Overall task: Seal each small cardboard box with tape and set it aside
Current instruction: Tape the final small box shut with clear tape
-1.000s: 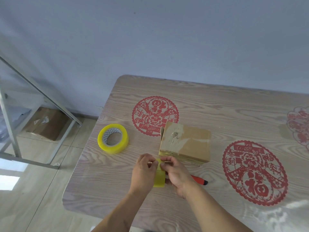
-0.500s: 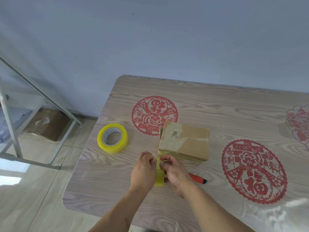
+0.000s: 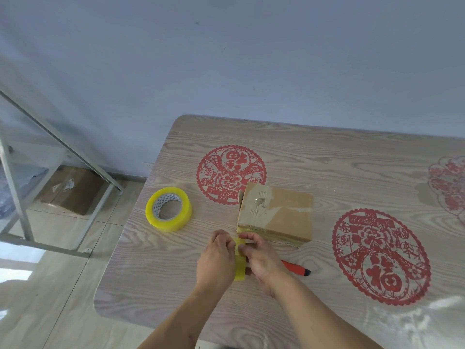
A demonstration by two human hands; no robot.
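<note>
Bench (image 3: 352,157) far half open behind the cardboard box (image 3: 279,212). Tape roll (image 3: 168,209) sits left of the box, passable gap between them. Both hands (image 3: 216,258) (image 3: 264,260) crowd the box's near edge. Red cutter (image 3: 297,267) lies just right of them. Near-left bench corner bare.

The hands (image 3: 241,258) are hiding most of the yellow tape strip (image 3: 240,269) and the red knife's (image 3: 297,267) front end. The frame's right edge is cutting off the counter (image 3: 352,157) and a faded red paper-cut (image 3: 450,187).
</note>
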